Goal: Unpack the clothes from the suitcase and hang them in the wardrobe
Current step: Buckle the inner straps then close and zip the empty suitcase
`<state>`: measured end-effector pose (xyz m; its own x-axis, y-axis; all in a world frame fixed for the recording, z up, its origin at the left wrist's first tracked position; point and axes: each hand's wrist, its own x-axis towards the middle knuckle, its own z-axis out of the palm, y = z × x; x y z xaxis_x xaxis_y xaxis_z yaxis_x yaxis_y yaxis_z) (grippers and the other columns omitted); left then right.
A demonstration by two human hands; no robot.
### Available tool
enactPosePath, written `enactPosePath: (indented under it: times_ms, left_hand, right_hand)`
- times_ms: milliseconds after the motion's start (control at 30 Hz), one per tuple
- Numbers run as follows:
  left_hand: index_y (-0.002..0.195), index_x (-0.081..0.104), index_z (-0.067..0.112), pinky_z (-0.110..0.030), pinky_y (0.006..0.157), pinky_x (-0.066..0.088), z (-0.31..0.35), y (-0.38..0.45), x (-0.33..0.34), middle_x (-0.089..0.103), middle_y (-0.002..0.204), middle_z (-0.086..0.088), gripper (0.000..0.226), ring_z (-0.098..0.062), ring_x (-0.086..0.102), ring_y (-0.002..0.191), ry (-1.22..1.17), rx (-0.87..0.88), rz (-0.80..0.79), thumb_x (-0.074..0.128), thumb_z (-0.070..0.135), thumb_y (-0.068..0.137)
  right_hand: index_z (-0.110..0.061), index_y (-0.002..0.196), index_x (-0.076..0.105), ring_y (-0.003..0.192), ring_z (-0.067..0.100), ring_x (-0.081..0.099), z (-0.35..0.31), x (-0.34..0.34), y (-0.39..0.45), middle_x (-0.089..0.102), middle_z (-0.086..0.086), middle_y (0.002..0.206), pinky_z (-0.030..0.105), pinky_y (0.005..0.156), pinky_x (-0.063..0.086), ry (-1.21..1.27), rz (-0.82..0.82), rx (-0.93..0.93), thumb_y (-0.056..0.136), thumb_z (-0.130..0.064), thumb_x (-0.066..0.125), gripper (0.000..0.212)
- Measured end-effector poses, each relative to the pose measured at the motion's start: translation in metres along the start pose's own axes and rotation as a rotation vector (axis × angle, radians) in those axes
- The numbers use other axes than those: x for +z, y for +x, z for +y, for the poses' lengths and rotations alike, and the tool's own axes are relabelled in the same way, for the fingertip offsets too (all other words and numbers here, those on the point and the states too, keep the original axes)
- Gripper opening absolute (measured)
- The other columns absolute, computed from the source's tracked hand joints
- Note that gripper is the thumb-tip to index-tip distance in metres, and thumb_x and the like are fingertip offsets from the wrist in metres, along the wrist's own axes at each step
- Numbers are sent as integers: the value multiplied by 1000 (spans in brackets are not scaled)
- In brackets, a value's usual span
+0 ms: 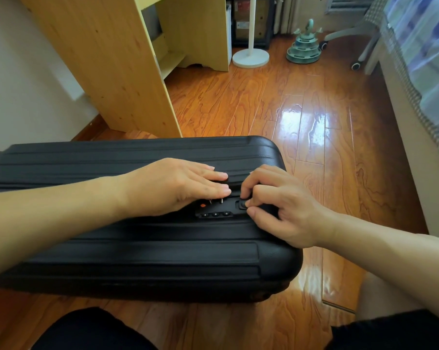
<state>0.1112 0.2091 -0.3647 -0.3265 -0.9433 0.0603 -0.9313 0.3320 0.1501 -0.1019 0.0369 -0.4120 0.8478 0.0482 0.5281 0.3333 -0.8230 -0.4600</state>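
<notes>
Hands at the closed black suitcase (127, 251) lock.
Right hand (281, 205) pinches the lock button (241, 204); left hand (173, 186) lies flat just beside it.

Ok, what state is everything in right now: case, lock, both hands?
Black ribbed hard-shell suitcase: closed, on the wooden floor.
Black combination lock: zipper pulls seemingly still docked.
Left hand: flat, fingers straight, resting on the suitcase.
Right hand: fingertips pinching the lock's black release button.
</notes>
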Motion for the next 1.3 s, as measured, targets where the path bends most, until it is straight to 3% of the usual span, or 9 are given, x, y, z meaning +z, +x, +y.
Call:
enactPosePath:
  times_ms: [100, 167, 267, 333, 467, 567, 833, 1000, 1300]
  left_hand:
    - [143, 57, 19, -44, 122, 32, -2, 1, 0, 56, 146, 7, 40, -20, 33, 151, 142, 47, -17, 46, 19, 105]
    - [153, 43, 25, -48, 125, 24, -3, -4, -2, 45, 155, 13, 47, -23, 16, 156, 235, 24, -81, 38, 23, 106]
    - [163, 3, 34, -46, 128, 4, 3, -13, -7, 8, 168, 21, 60, -23, -18, 156, 277, -60, -274, 28, 29, 108]
    - [157, -21, 39, -40, 125, -12, 11, -16, -13, -23, 164, 26, 73, -17, -39, 147, 234, -142, -436, 31, 31, 106]
    - [154, -26, 41, -33, 118, -21, 19, -14, -15, -43, 156, 21, 83, -13, -48, 141, 165, -224, -483, 36, 60, 102]
    - [155, -26, 36, -35, 120, -20, 20, -9, -15, -41, 158, 19, 96, -12, -46, 142, 185, -204, -503, 31, 81, 92]
    - [158, -22, 30, -42, 127, -9, 22, -9, -13, -29, 164, 19, 94, -10, -35, 148, 162, -152, -463, 26, 80, 95]
    - [158, -19, 36, -42, 125, -11, 17, -16, -12, -32, 162, 19, 84, -16, -39, 147, 199, -174, -463, 23, 77, 97]
    - [158, -15, 43, -41, 125, -8, 17, -19, -5, -20, 166, 19, 75, -17, -33, 150, 241, -158, -384, 17, 75, 100]
  right_hand:
    - [-8, 75, 66, 83, 18, 53, 0, 0, -1, 62, 0, 97, 38, 77, 42, -4, -1, 3, 88, -14, 60, 15]
    - [-9, 75, 66, 83, 17, 52, 0, 0, 0, 62, -1, 97, 37, 77, 42, -4, -5, 3, 88, -14, 60, 16]
    - [-8, 75, 66, 84, 18, 53, 0, 0, -1, 61, 0, 98, 39, 77, 42, 8, -3, 2, 88, -14, 60, 15]
    - [-8, 75, 66, 83, 21, 54, -1, 1, -2, 61, 0, 98, 41, 76, 42, 13, 4, -7, 87, -14, 60, 16]
    - [-7, 74, 65, 82, 23, 54, -2, 0, -2, 61, 1, 98, 42, 75, 42, 12, 18, -8, 87, -14, 59, 16]
    - [-7, 74, 65, 83, 23, 54, -3, 0, -1, 61, 0, 98, 42, 75, 42, 14, 14, 1, 88, -15, 59, 17]
    - [-8, 73, 65, 84, 22, 54, -2, 0, -2, 61, 0, 98, 42, 77, 42, 1, -2, -5, 87, -14, 62, 16]
    - [-6, 71, 62, 81, 25, 53, -4, 0, -2, 60, 2, 94, 41, 76, 42, -9, 6, 0, 87, -8, 64, 16]
    - [-5, 71, 62, 80, 24, 52, -6, 2, -4, 60, 1, 93, 41, 75, 42, -1, 9, -7, 88, -7, 63, 17]
